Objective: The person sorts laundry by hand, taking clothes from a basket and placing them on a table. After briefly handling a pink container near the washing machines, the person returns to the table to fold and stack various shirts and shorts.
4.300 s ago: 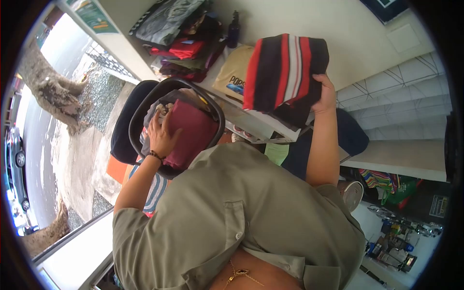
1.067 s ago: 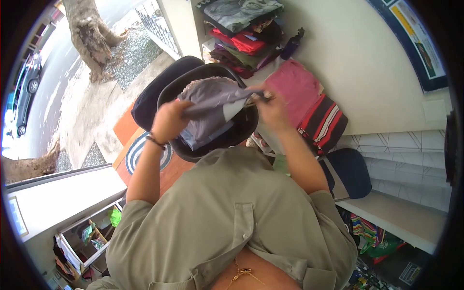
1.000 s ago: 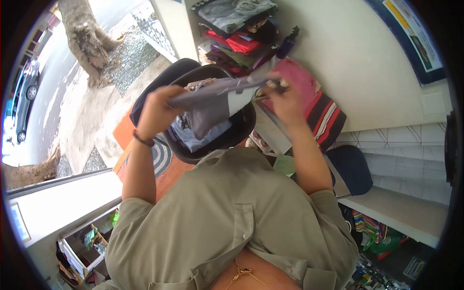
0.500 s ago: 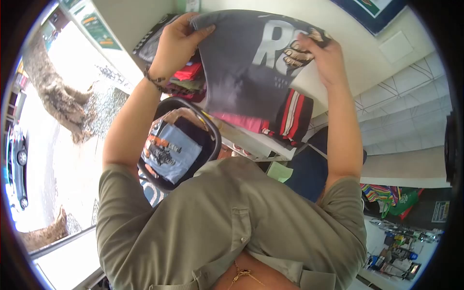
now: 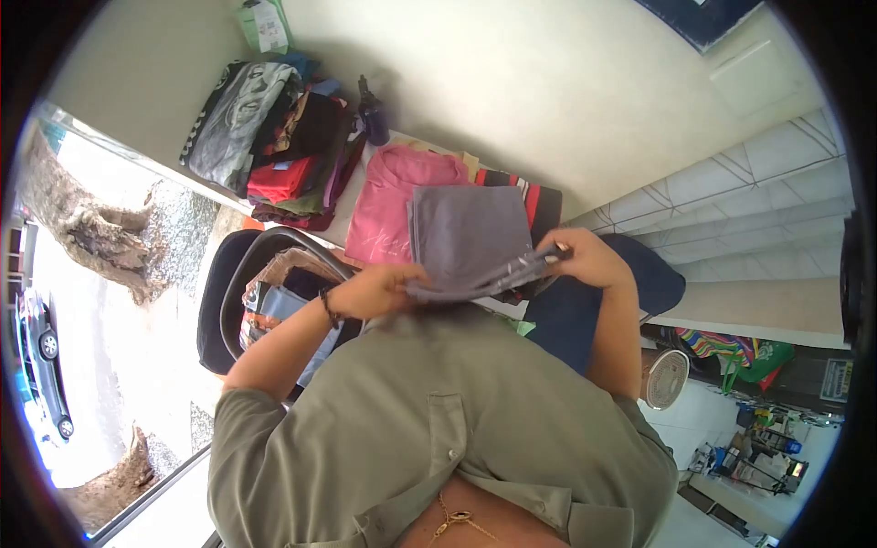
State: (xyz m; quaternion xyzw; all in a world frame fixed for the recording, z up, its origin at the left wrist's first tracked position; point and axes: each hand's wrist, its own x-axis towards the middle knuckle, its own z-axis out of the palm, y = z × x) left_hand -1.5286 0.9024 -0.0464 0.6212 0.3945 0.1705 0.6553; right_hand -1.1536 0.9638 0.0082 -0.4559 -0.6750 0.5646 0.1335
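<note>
A dark grey printed T-shirt (image 5: 470, 228) lies partly on the surface before me, its near edge lifted toward my body. My left hand (image 5: 376, 290) is closed on the left corner of that edge, slightly blurred. At the right corner, my right hand (image 5: 585, 258) grips the cloth between thumb and fingers. Most of the print is folded out of sight; only pale marks show along the raised edge. Beneath the grey cloth lies a pink shirt (image 5: 388, 196), and to its right a black garment with red and white stripes (image 5: 546, 203).
A tall stack of folded clothes (image 5: 301, 137) stands at the back left, beside a dark spray bottle (image 5: 372, 111). A black-rimmed carrier (image 5: 230, 297) holding clothes sits left of my left arm. A white curtain (image 5: 758, 201) hangs at right.
Both hands have come down and toward my body from holding the T-shirt up and spread. Its far part now rests on the pink shirt, and the large print has turned out of view.
</note>
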